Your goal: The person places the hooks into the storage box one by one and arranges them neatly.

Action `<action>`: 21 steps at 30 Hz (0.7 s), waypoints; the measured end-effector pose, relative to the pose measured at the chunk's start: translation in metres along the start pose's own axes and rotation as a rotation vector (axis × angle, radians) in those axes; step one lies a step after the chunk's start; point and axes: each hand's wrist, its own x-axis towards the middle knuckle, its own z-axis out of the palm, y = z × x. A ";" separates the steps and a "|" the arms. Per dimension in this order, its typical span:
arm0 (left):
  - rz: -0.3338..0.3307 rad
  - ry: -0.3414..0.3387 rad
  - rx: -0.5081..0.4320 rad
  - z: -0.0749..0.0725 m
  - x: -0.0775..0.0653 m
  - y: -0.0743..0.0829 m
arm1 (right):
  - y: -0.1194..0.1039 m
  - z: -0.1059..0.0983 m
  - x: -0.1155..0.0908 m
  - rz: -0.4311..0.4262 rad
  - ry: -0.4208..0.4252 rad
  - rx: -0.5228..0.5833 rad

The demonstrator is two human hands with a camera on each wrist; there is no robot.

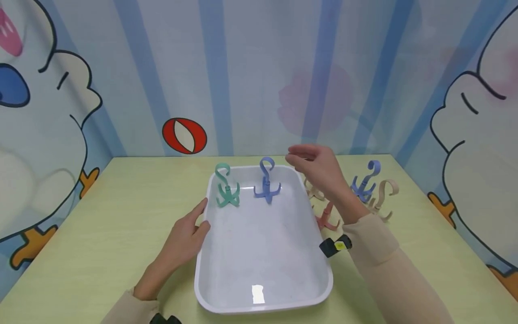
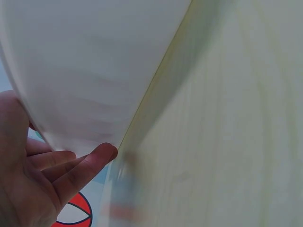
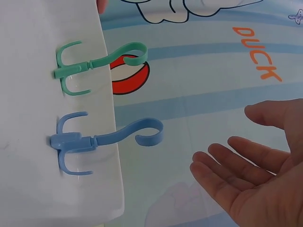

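Yellow tabletop (image 1: 113,225): blue hook (image 1: 266,190) stands in tray (image 1: 259,247), long axis upright.

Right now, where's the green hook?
In the head view, the green pronged hook is inside the white tray, in its far left corner, with a blue pronged hook beside it on the right.

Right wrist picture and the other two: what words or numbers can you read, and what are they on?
"DUCK": orange capitals, slanting, on the light-blue striped cartoon backdrop.
Yellow patch on the black wrist strap: any marking is too small to read.
I can read nothing on the white rectangular plastic tray, green plastic hook or blue plastic hook.
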 end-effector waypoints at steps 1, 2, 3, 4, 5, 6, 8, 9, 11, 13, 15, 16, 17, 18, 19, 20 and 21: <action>0.003 0.001 0.001 0.000 0.000 0.000 | 0.000 -0.002 -0.002 -0.002 -0.002 0.000; 0.005 0.001 0.001 0.000 0.000 0.000 | 0.001 -0.003 -0.003 0.000 -0.004 0.001; 0.007 0.001 0.003 0.000 0.000 0.000 | 0.001 -0.004 -0.004 -0.001 -0.006 0.006; 0.009 0.001 0.003 0.000 0.000 0.000 | 0.001 -0.006 -0.005 0.001 -0.008 0.012; 0.010 0.002 0.004 0.000 0.000 0.000 | 0.001 -0.007 -0.007 0.002 -0.010 0.015; 0.010 0.003 0.004 0.000 0.000 0.000 | 0.001 -0.008 -0.008 0.003 -0.011 0.017; 0.011 0.004 0.003 0.000 0.000 -0.001 | 0.001 -0.010 -0.010 0.001 -0.016 0.024; 0.011 0.005 0.004 0.000 0.000 -0.001 | 0.001 -0.011 -0.010 0.000 -0.017 0.026; 0.012 0.007 0.005 0.000 0.001 -0.002 | 0.001 -0.012 -0.012 0.003 -0.016 0.021; 0.014 0.008 0.003 0.000 0.001 -0.002 | 0.002 -0.014 -0.014 0.006 -0.013 0.012; 0.016 0.008 0.003 0.001 0.001 -0.002 | 0.003 -0.015 -0.016 0.011 -0.010 0.001; 0.017 0.009 0.003 0.001 0.001 -0.002 | 0.003 -0.016 -0.017 0.012 -0.008 -0.003; 0.018 0.009 0.003 0.001 0.001 -0.002 | 0.004 -0.017 -0.018 0.010 -0.007 -0.007; 0.019 0.009 0.003 0.001 0.001 -0.002 | 0.004 -0.018 -0.019 0.009 -0.005 -0.012; 0.020 0.010 0.004 0.001 0.001 -0.002 | 0.005 -0.019 -0.020 0.008 -0.003 -0.017; 0.021 0.010 0.005 0.001 0.001 -0.002 | 0.005 -0.019 -0.020 0.005 -0.002 -0.020; 0.022 0.011 0.007 0.001 0.001 -0.002 | 0.006 -0.020 -0.021 0.002 -0.001 -0.020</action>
